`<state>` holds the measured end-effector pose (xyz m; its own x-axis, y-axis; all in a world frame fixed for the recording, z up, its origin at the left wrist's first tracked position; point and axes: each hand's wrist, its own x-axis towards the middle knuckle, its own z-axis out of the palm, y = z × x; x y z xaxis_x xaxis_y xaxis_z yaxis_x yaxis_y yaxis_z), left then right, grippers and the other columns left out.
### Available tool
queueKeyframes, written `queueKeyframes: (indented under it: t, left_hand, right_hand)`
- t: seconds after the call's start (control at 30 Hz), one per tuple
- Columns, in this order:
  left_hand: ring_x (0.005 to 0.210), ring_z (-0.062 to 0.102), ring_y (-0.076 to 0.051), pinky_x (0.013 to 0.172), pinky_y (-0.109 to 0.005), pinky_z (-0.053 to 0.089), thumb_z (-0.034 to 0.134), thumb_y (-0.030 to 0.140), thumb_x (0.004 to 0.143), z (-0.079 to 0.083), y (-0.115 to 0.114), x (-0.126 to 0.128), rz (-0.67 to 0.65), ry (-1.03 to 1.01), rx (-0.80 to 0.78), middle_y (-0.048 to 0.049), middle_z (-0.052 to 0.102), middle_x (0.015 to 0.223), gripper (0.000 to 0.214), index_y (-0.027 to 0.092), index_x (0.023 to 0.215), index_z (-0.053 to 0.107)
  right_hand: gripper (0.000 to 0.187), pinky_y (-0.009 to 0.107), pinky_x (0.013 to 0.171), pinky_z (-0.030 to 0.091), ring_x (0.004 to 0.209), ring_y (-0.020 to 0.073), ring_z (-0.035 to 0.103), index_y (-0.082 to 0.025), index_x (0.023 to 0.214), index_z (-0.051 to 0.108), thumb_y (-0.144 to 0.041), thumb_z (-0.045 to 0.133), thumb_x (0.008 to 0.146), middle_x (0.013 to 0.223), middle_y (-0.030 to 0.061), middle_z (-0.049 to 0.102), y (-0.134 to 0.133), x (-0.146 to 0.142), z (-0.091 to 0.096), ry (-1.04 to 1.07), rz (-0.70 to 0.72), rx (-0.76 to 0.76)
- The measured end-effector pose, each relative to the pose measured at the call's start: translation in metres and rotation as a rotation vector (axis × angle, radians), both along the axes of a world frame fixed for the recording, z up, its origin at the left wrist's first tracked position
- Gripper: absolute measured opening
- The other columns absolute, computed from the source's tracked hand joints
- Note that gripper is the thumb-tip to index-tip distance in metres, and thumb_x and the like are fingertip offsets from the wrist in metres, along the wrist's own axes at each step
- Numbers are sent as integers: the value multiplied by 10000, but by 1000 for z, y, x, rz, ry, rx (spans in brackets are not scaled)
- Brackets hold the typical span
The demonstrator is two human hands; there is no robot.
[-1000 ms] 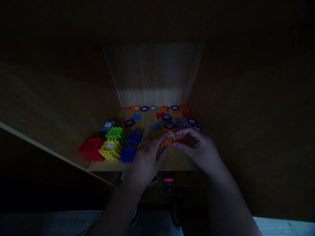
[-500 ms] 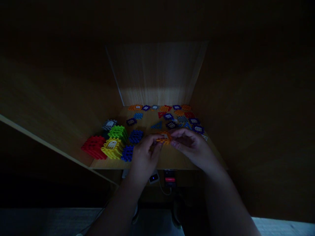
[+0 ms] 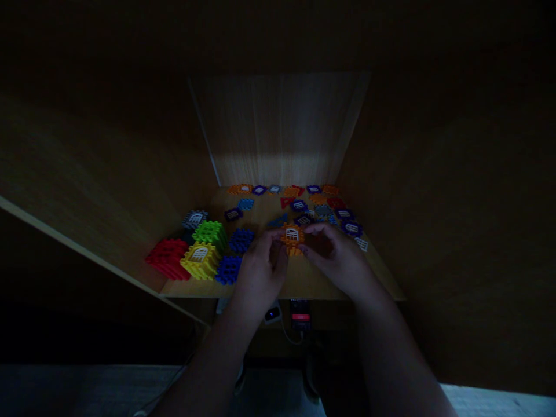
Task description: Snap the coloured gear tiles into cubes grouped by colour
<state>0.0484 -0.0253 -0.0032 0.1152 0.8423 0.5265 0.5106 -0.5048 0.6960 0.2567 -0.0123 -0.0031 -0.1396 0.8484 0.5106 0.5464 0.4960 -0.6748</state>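
Head view: my left hand (image 3: 261, 265) and right hand (image 3: 343, 260), fingers half closed, hold the orange toothed window block (image 3: 292, 234) between them over the shelf (image 3: 311, 282); probably light, stiff plastic, best pinched at its edges.

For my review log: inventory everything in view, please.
orange blocks: count unclear, orange, between hands
red stack: one, red, front left
yellow stack: one, yellow, beside red
green stack: one, green, behind yellow
dark block: one, greenish, behind red
grey block: one, grey, behind green
blue blocks: two, blue, right of yellow
flat pieces: many, mixed, back and right
white grid: one, white, right
wooden shelf: one, brown, centre
phone: one, dark, below shelf
device: one, pale, beside phone
cable: one, white, at phone
left hand, right hand: two, bare, holding orange blocks
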Motion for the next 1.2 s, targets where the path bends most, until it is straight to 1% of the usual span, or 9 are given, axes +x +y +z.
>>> queueKeyframes:
  t: [0.17, 0.3, 0.43, 0.6, 0.8, 1.0, 1.2]
  left_hand:
    - [1147, 731, -272, 1030, -460, 619, 653, 51, 928, -2, -1, 2, 50, 110, 98, -91, 746, 1192, 356, 207, 1246, 612]
    - [1119, 723, -281, 1005, -475, 631, 644, 21, 915, -4, -1, 4, 68, 177, 159, -94, 737, 1164, 380, 206, 1242, 590]
    - [1114, 730, -273, 988, -463, 644, 638, 11, 927, -4, -1, 5, 67, 184, 143, -89, 748, 1157, 380, 207, 1248, 583]
    - [1115, 739, -282, 987, -479, 649, 645, 23, 948, -5, -1, 6, 79, 204, 114, -93, 763, 1165, 356, 202, 1251, 587]
    - [1058, 746, -281, 928, -475, 656, 601, 54, 997, -7, 0, 6, 87, 222, 104, -86, 774, 1148, 302, 207, 1257, 594]
    - [1040, 758, -262, 914, -436, 653, 581, 42, 998, -7, 1, 6, 99, 216, 99, -75, 781, 1113, 286, 202, 1233, 611]
    - [1058, 764, -266, 923, -437, 655, 582, 57, 1001, -7, 1, 6, 100, 222, 108, -83, 782, 1134, 288, 199, 1250, 608]
  right_hand:
    - [227, 429, 961, 575, 1117, 272, 737, -282, 1173, 672, -314, 745, 960, 1207, 56, 781, 0, 1, 0, -30, -25, -1]
    - [255, 439, 986, 573, 1131, 271, 738, -278, 1203, 664, -308, 733, 960, 1221, 58, 778, 0, 2, 0, -50, -35, -15]
    - [264, 450, 997, 575, 1129, 278, 741, -281, 1200, 667, -293, 737, 945, 1211, 57, 781, -1, 1, 2, -73, -47, -17]
    - [259, 455, 989, 583, 1129, 288, 743, -283, 1193, 668, -283, 729, 942, 1210, 63, 782, -1, 1, 3, -101, -65, -3]
    - [271, 451, 1014, 575, 1159, 282, 734, -285, 1212, 659, -280, 719, 947, 1233, 56, 777, -1, 1, 2, -109, -47, -13]
    - [276, 438, 1023, 565, 1161, 275, 733, -285, 1224, 657, -290, 710, 954, 1236, 54, 773, -1, 1, 1, -95, -36, -26]
    - [296, 442, 1045, 553, 1187, 273, 718, -275, 1242, 659, -278, 713, 951, 1262, 58, 765, -3, 0, 3, -115, -35, -31]
